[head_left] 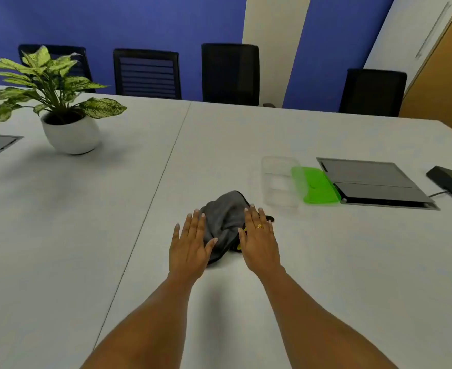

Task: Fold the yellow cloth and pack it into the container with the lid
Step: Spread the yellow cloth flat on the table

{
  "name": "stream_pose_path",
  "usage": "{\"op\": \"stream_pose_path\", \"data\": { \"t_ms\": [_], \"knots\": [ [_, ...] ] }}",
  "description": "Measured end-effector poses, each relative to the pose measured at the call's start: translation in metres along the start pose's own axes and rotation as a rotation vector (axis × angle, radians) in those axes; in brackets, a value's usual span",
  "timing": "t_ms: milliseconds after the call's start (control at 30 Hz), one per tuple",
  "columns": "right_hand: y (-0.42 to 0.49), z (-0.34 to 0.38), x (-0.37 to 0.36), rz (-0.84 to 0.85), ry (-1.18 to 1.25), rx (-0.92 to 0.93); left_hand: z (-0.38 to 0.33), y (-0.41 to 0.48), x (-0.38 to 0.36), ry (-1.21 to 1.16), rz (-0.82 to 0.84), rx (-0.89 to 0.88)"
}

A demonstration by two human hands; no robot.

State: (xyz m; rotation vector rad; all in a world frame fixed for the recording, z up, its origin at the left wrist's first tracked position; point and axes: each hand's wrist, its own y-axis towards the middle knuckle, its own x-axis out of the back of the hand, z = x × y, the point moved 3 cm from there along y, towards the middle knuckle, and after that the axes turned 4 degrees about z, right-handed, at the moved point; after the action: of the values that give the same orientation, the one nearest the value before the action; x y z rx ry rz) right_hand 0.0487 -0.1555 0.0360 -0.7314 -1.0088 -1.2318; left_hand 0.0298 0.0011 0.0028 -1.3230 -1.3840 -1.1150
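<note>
White meeting table (326, 262) under me, blue wall behind it, a row of black chairs (147, 73) along the far edge. My landmark is the crumpled cloth (225, 222) lying in a heap on the table right in front of me. It shows mostly grey from here, with only a sliver of yellow peeking out at its right edge beside my right hand, so most of the yellow side is hidden.

My left hand (190, 249) is flat and spread, fingers straight, covering the cloth's left side. My right hand (259, 241) is also flat and spread, with a gold ring (259, 226) on one finger, covering the cloth's right side. Neither hand grips anything. Whether the palms press the fabric or hover just over it, I cannot tell.

Beyond the cloth to the right stands the clear plastic container (279, 182), so transparent that its walls are hard to trace. Its green lid (316, 186) lies just beside it, farther right of the cloth, against a grey cable hatch (374, 182). Far left of the cloth sits a potted plant (60, 102) in a white pot.
</note>
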Motion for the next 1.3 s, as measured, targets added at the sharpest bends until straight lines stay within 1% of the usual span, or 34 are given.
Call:
{"op": "stream_pose_path", "data": {
  "t_ms": [100,167,267,400,500,667,767,833,1000,1133,1200,1300],
  "knots": [
    [0.003,-0.011,-0.010,0.109,-0.061,-0.023,0.009,-0.004,-0.012,0.020,0.013,0.016],
    [0.009,-0.020,-0.016,0.176,-0.058,-0.052,0.012,-0.002,-0.023,0.034,0.108,0.025],
    [0.020,-0.031,-0.018,0.247,-0.052,-0.070,0.016,0.004,-0.031,0.023,0.319,0.067],
    [0.038,-0.045,-0.025,0.361,-0.069,-0.074,0.016,0.016,-0.041,-0.043,0.364,0.070],
    [0.055,-0.054,-0.028,0.419,-0.096,-0.067,0.018,0.022,-0.052,-0.020,0.412,0.082],
    [0.079,-0.061,-0.030,0.443,-0.078,-0.113,0.022,0.031,-0.066,-0.027,0.494,0.074],
    [0.093,-0.065,-0.034,0.395,-0.062,-0.203,0.023,0.038,-0.072,-0.065,0.522,0.061],
    [0.101,-0.067,-0.039,0.394,-0.040,-0.231,0.024,0.043,-0.076,-0.082,0.544,0.050],
    [0.111,-0.074,-0.057,0.462,-0.069,-0.182,0.031,0.045,-0.087,-0.066,0.614,-0.008],
    [0.112,-0.082,-0.065,0.529,-0.206,-0.172,0.038,0.052,-0.089,-0.044,0.593,-0.045],
    [0.109,-0.087,-0.067,0.520,-0.141,-0.193,0.041,0.054,-0.087,-0.061,0.580,-0.056],
    [0.099,-0.096,-0.063,0.428,0.008,-0.181,0.049,0.055,-0.084,-0.079,0.553,-0.053]
  ]
}}
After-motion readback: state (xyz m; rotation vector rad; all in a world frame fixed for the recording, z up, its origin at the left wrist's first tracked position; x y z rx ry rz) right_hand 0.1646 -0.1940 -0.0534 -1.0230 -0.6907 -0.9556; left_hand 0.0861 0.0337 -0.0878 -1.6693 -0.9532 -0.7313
